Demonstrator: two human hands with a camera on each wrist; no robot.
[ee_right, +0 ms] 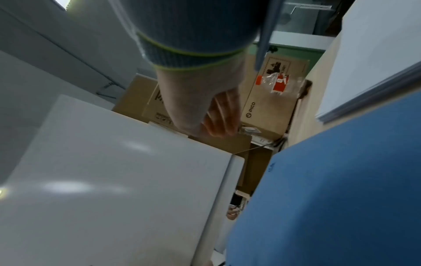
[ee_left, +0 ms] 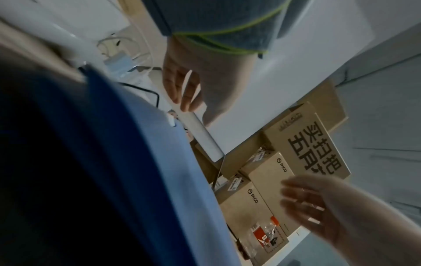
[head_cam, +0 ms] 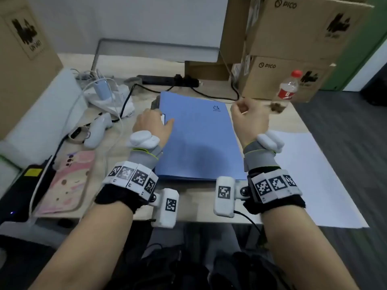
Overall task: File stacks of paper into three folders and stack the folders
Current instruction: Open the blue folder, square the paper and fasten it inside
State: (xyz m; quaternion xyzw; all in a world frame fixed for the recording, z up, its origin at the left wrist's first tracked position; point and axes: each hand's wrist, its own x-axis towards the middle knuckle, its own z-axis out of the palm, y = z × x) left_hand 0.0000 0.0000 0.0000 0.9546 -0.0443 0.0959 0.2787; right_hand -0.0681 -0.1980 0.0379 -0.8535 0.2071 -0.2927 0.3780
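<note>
A closed blue folder (head_cam: 199, 139) lies flat in the middle of the desk; it also fills the left wrist view (ee_left: 136, 162) and the right wrist view (ee_right: 330, 180). My left hand (head_cam: 155, 122) rests at the folder's left edge, thumb lying on the cover and fingers relaxed (ee_left: 182, 90). Over the folder's right edge hovers my right hand (head_cam: 249, 116), fingers loosely curled (ee_right: 221, 117) and holding nothing. A stack of white paper (head_cam: 314, 174) lies to the right of the folder, overhanging the desk's front edge.
Cardboard boxes (head_cam: 282, 80) and a clear water bottle (head_cam: 287, 91) stand at the back right. A monitor (head_cam: 157, 24), a power strip (head_cam: 167, 80) and cables sit behind the folder. A white controller (head_cam: 98, 130) and a pink pad (head_cam: 69, 181) lie at the left.
</note>
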